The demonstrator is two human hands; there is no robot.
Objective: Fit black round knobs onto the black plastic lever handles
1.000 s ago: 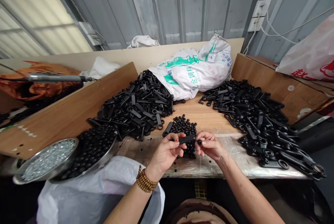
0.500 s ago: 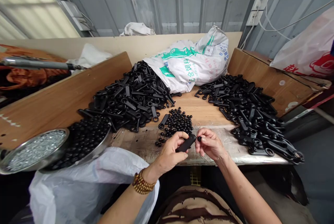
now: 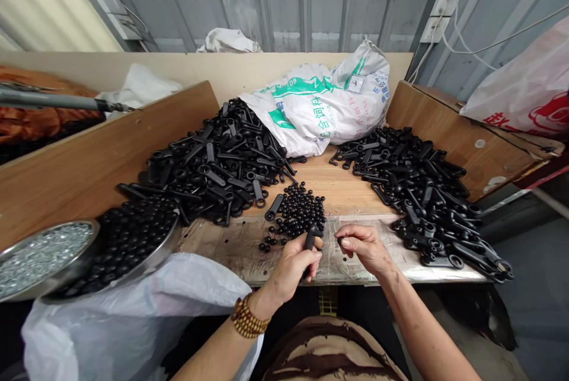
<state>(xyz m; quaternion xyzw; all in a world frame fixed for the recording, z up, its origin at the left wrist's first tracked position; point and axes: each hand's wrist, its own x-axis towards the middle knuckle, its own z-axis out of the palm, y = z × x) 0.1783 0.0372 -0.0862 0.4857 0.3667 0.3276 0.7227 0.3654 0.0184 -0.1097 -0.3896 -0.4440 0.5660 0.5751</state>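
Note:
My left hand (image 3: 290,269) is closed round a black crank handle (image 3: 310,241), which now stands nearly on edge with its upper end showing above the fingers. To the right of it, my right hand (image 3: 367,250) pinches a small round black piece (image 3: 341,241) between thumb and fingertips. A short gap separates the two hands. Just beyond the left hand lies a heap of small black balls (image 3: 302,209), with a single black handle (image 3: 274,207) at its left edge.
Black handles form a large pile (image 3: 213,167) on the left and another pile (image 3: 427,191) on the right. A white sack (image 3: 329,108) lies between them at the back. Metal bowls hold black balls (image 3: 128,239) and small silvery parts (image 3: 48,256). Wooden boards (image 3: 89,156) edge the bench.
My left hand has turned the handle from slanting to nearly on edge. My right hand has drawn slightly away from it, still pinching the small black piece.

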